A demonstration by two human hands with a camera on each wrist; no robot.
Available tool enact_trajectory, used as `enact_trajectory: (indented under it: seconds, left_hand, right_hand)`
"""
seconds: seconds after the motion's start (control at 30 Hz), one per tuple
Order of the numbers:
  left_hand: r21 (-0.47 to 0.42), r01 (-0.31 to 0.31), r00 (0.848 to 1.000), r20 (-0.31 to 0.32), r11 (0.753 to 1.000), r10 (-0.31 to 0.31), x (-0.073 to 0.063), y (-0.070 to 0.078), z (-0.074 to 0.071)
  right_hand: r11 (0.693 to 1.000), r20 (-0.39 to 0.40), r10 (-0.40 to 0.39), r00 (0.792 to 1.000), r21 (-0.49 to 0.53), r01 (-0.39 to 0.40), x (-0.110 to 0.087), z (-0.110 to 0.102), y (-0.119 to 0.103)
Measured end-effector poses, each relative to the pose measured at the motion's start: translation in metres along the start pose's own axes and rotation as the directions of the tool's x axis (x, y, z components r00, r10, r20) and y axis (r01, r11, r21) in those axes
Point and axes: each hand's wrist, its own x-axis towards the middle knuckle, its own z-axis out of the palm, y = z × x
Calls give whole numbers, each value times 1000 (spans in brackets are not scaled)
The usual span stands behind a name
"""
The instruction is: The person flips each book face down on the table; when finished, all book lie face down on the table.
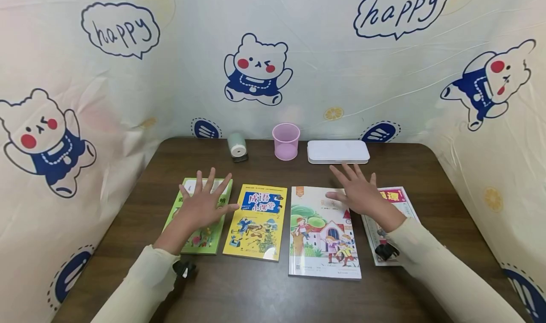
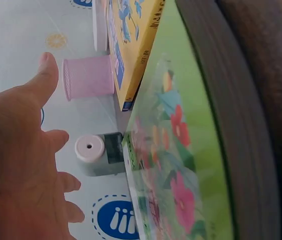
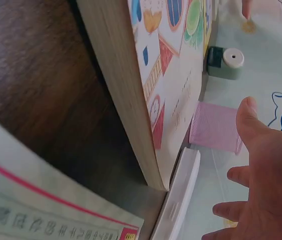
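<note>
Fingers spread, my left hand [image 1: 202, 207] hovers above a green book [image 1: 207, 241] with flowers on its cover, partly hiding it. Just right of that lies a yellow book [image 1: 256, 228]. My right hand [image 1: 360, 193], also spread and holding nothing, is over the gap between a white picture book [image 1: 322, 237] showing children and a house, and a white-and-pink book [image 1: 398, 200]. The right forearm covers part of that last book. In the left wrist view the green book [image 2: 201, 150] stretches below the palm; the right wrist view shows the thick page edge of the picture book [image 3: 130, 110].
Along the back of the brown table [image 1: 239, 290] stand a green-grey pencil sharpener [image 1: 237, 145], a pink cup [image 1: 286, 142] and a flat white case [image 1: 338, 152]. A cloth backdrop [image 1: 320, 76] printed with bears rises behind and at both sides.
</note>
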Motion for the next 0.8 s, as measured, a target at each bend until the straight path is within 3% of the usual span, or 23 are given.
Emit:
enact_trajectory:
  seconds: [0.8]
  left_hand:
    - [-37, 20, 999, 47, 999, -18, -34, -29, 11]
  right_hand:
    - [992, -6, -127, 992, -14, 127, 26, 3, -55]
